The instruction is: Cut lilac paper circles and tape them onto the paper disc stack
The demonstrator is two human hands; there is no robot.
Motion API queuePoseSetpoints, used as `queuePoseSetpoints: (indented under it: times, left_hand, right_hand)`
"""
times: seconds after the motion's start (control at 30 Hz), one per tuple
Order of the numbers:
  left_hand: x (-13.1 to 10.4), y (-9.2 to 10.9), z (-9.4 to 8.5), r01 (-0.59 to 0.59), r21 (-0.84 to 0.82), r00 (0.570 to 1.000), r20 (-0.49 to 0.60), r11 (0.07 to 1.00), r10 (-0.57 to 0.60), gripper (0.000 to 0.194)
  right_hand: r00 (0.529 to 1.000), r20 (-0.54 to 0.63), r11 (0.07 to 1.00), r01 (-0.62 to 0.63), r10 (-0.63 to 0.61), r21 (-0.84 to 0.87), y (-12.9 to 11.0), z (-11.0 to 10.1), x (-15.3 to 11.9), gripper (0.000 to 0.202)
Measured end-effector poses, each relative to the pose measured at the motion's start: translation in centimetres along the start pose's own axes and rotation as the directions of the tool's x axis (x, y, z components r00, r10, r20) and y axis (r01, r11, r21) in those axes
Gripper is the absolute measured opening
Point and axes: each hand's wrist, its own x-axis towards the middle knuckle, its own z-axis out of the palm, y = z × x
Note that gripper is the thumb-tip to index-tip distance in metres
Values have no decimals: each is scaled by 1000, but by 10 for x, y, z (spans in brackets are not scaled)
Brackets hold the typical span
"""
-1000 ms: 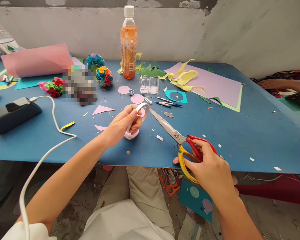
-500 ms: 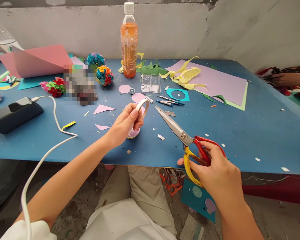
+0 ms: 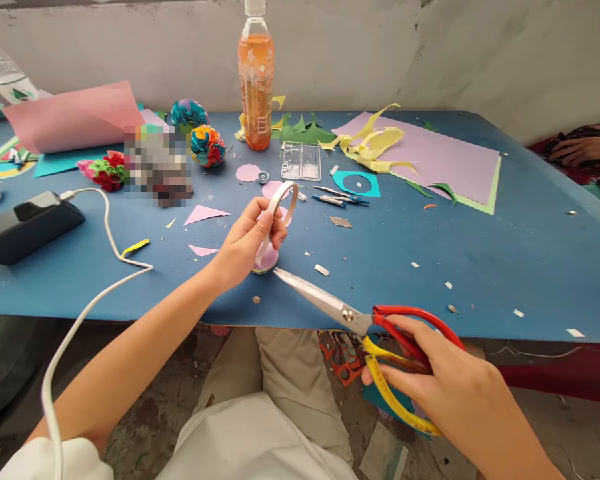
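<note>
My left hand is closed around a narrow ring of white tape, held upright over the blue table. From the ring a white strip seems to run down onto a pink paper disc; my fingers partly hide where they meet. In my right hand is a pair of scissors with one red and one yellow handle. The blades look closed, and their tips point left, close to the disc's right edge; I cannot tell whether they touch. Another pink circle lies partly behind the tape.
An orange drink bottle stands at the back. Paper-ruffle balls, a clear plastic case, compasses and lilac sheets lie around. A black device with a white cable is at left. Another person's hand shows far right.
My right hand has swung the scissors down and left, so the tips now sit beside the pink disc. The left hand with the tape is almost unmoved; the view has shifted slightly.
</note>
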Motion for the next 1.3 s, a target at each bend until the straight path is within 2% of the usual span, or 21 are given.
queuePoseSetpoints:
  times: [0.17,0.37,0.77,1.07,1.3]
  left_hand:
    - [1,0,0,-2,6,1000,-3,1000,2,27]
    - [2,1,0,1,18,1000,-13,1000,-1,29]
    - [0,-4,-6,-7,7,999,36,1000,7,23]
    - [2,-6,-7,-7,23,998,63,1000,5,22]
    - [1,-5,-6,16,29,998,67,999,-18,23]
  right_hand:
    - [988,-47,989,149,-150,-13,-14,-1,6,31]
    - [974,-151,982,151,-168,-114,-23,-1,19,34]
    - [955,-146,950,222,-258,-221,-18,0,25,36]
    - [960,-152,956,200,-234,-214,-19,1,25,36]
    - [981,-97,971,146,-167,-189,-22,-1,23,36]
